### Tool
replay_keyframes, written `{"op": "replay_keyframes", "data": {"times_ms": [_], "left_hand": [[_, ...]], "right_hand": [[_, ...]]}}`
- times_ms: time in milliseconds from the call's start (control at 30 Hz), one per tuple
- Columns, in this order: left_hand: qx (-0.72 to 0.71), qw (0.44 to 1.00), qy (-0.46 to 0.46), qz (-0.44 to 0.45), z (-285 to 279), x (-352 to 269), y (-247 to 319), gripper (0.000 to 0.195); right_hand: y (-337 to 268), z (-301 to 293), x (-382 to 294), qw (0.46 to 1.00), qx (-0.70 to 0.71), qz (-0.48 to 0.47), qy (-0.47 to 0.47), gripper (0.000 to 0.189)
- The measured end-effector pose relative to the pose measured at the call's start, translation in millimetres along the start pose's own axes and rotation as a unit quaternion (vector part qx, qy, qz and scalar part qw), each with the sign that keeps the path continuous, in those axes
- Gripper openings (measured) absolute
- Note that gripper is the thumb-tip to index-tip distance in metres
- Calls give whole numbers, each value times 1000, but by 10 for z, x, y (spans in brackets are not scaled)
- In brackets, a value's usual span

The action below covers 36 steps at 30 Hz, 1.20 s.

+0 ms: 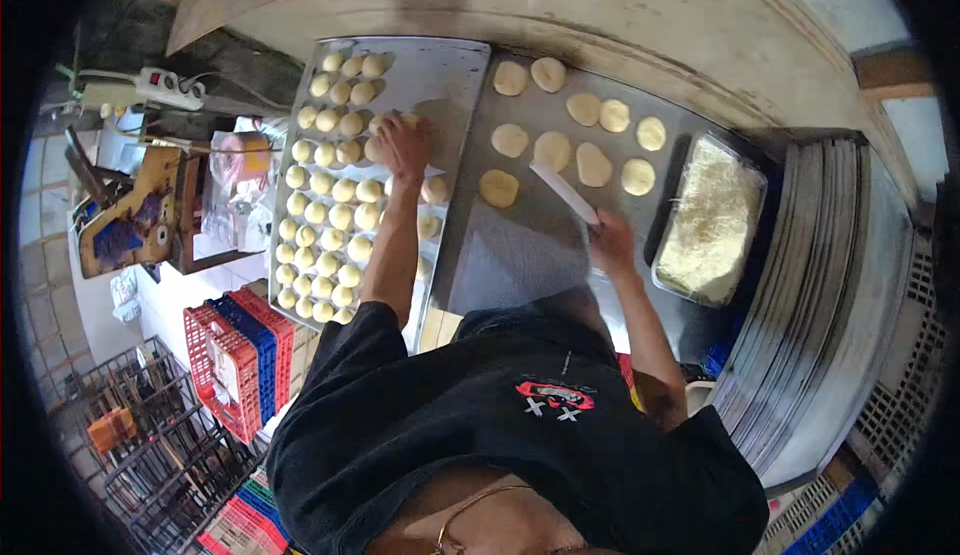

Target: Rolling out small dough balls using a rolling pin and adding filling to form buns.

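My left hand reaches over the left metal tray, which holds rows of round dough balls. Its fingers are down among the balls at the tray's upper right; whether they grip one is hidden. In my right hand is a flat white spatula-like tool. The tool's far tip is at the lower edge of a flattened dough round. Several more flattened rounds lie spread on the right metal sheet.
A metal pan of pale yellow shredded or crumbly food stands at the right. Beyond it is a tall stack of metal trays. Plastic crates, a power strip and a wooden device are at the left.
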<state>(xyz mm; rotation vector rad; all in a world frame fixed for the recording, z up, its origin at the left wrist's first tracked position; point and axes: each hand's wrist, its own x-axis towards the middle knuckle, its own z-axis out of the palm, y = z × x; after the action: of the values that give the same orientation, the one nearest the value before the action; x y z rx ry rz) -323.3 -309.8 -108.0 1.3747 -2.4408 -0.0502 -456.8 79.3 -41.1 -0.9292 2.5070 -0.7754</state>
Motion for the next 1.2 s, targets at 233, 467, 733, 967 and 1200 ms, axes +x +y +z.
{"op": "replay_keyframes", "data": {"times_ms": [233, 467, 733, 967, 1200], "left_hand": [[-76, 995, -26, 65, -158, 114, -140, 40], [-201, 866, -336, 310, -813, -1343, 853, 35], [-203, 758, -380, 489, -967, -2523, 1313, 79], [-265, 883, -169, 350, -1178, -2934, 609, 67], [-421, 874, -86, 225, -1291, -2966, 566, 65]], "right_hand": [[208, -65, -987, 988, 85, 118, 55, 16], [359, -239, -1488, 970, 58, 191, 140, 25], [240, -103, -1522, 972, 22, 56, 228, 27], [408, 392, -1704, 973, -47, -151, 168, 37], [275, 433, -1616, 970, -66, -176, 156, 35]]}}
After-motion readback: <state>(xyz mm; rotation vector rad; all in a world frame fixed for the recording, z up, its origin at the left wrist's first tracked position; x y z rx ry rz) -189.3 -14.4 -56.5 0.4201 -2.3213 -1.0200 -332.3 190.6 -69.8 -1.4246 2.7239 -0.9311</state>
